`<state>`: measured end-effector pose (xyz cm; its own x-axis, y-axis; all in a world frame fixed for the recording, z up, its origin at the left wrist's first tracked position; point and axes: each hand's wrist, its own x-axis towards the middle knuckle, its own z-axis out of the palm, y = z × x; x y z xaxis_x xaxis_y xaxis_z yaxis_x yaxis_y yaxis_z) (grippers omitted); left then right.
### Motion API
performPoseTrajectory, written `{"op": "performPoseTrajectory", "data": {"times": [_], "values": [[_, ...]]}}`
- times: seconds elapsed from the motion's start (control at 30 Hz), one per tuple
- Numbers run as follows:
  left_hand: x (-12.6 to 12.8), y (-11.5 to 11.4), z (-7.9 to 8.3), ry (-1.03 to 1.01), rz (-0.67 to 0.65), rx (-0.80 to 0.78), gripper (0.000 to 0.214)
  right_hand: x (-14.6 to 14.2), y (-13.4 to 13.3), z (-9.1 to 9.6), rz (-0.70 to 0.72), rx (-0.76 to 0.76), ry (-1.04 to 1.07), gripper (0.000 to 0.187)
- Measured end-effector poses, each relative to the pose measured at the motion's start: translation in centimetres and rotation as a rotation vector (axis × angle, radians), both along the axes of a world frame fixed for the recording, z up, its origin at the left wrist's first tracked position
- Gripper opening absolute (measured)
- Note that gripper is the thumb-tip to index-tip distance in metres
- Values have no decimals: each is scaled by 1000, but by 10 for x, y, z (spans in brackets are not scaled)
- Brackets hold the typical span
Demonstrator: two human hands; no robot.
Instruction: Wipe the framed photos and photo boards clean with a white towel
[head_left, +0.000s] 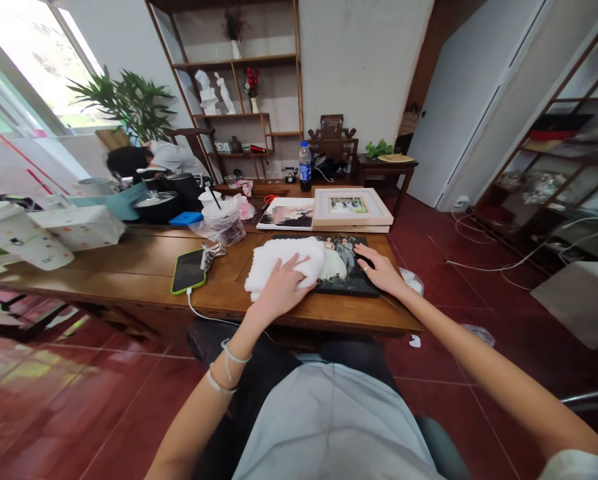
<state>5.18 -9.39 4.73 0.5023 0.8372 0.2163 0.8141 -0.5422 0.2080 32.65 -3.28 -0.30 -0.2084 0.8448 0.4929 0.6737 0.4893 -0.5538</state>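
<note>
A folded white towel lies partly over a dark wedding photo panel on the wooden table. My left hand rests flat on the towel, its fingers spread and pressing on the cloth. The towel hides the left part of the panel. At the panel's right edge lies my right hand, fingers stretched out and touching its surface. Just behind the panel are another photo print and a pale picture frame with a small photo in it.
A phone with a charging cable lies left on the wooden table. Farther left stand a paper cup, a plastic cup and pots. A blue-capped bottle stands behind the frames. A person leans over beyond the table.
</note>
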Motion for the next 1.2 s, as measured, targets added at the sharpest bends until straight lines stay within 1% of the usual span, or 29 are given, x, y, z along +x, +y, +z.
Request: {"op": "performPoseTrajectory", "data": {"times": [0.1, 0.17, 0.23, 0.3, 0.37, 0.43, 0.6, 0.7, 0.77, 0.83, 0.9, 1.0, 1.07, 1.2], "values": [[-27, -6, 0, 5, -50, -44, 25, 0, -1, 0, -2, 7, -3, 35], [-39, -10, -1, 4, -55, -59, 25, 0, -1, 1, -8, 9, -10, 35], [-45, -10, -3, 8, -46, -62, 26, -1, -1, 1, -8, 9, -9, 35], [-47, -4, -5, 26, -26, -58, 29, -1, -1, 1, -3, 8, -4, 35], [-45, 8, -6, 60, 2, -45, 32, 0, 0, 1, -2, 10, -7, 35], [-42, 26, -5, 107, 25, -31, 32, 0, 0, 0, -5, 13, -15, 35], [-35, 83, 1, 187, 73, -42, 38, 0, 0, 1, 1, 16, -22, 36], [-32, 114, 1, 208, 75, -10, 40, 0, 0, 1, 6, 14, -23, 36], [-30, 126, 0, 220, 58, 20, 41, 0, 0, 0, 4, 9, -20, 36], [-28, 131, -1, 238, 43, 37, 41, 0, 1, 0, 2, 5, -15, 36], [-27, 125, -1, 262, 44, 46, 40, 1, 1, 0, 8, 3, -11, 36], [-24, 98, 1, 305, 36, 80, 35, 1, 1, 0, 23, 5, -9, 36], [-20, 71, 3, 332, 19, 102, 31, 1, 1, 0, 29, 7, -11, 36], [-9, 5, 12, 386, -22, 63, 28, 1, 1, 0, 21, 4, -26, 37]]}}
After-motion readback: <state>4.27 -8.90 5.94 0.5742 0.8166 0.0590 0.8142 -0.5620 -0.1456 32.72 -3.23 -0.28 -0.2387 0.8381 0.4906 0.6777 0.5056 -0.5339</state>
